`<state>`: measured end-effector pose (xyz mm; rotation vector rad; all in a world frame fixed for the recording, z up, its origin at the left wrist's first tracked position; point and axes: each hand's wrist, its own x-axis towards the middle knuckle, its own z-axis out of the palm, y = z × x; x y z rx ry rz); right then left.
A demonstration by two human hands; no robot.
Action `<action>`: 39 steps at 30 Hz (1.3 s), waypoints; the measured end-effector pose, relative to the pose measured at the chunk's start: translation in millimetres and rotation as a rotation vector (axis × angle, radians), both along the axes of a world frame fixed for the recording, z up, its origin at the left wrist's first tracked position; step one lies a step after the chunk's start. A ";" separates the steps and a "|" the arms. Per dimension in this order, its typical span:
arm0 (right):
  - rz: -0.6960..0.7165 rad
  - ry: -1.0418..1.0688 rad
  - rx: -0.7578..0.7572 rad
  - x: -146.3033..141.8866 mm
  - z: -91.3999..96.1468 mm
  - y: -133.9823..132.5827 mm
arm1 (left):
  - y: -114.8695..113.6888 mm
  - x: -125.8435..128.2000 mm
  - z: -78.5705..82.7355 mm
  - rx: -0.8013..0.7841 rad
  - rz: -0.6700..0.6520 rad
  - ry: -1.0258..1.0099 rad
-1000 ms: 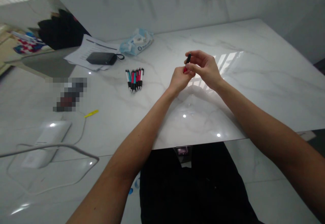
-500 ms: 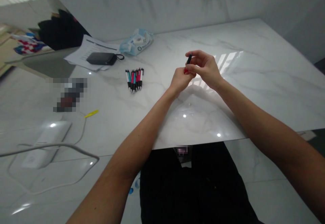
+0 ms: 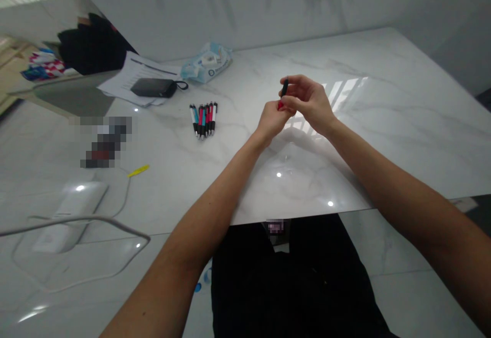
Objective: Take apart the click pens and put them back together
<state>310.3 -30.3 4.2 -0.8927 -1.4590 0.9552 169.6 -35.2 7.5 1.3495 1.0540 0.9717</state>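
Note:
A red pen with a black end (image 3: pixel 284 88) is held upright, slightly tilted, above the white marbled table (image 3: pixel 245 174). My left hand (image 3: pixel 273 119) is closed around its red lower part, most of which the fingers hide. At the black end, my right hand (image 3: pixel 310 97) has its thumb and curled fingers closed about the pen. The two hands touch each other. Left of them lies a group of several pens (image 3: pixel 203 120) side by side, in white, teal and red with black ends.
A blue wipes packet (image 3: pixel 207 63), a black pouch-like case (image 3: pixel 153 88) with a strap and printed papers (image 3: pixel 134 67) lie at the back left. A laptop (image 3: pixel 72 92), a white box-shaped device (image 3: pixel 72 215) and a grey cable (image 3: pixel 103 219) occupy the left side.
Both hands stay almost in place. The black end of the pen has shifted slightly left between my right fingers, and its narrow tip no longer shows clearly.

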 end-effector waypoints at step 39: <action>-0.031 -0.019 0.014 1.6 -0.7 -0.4 | -3.1 1.8 1.8 -0.058 -0.034 -0.034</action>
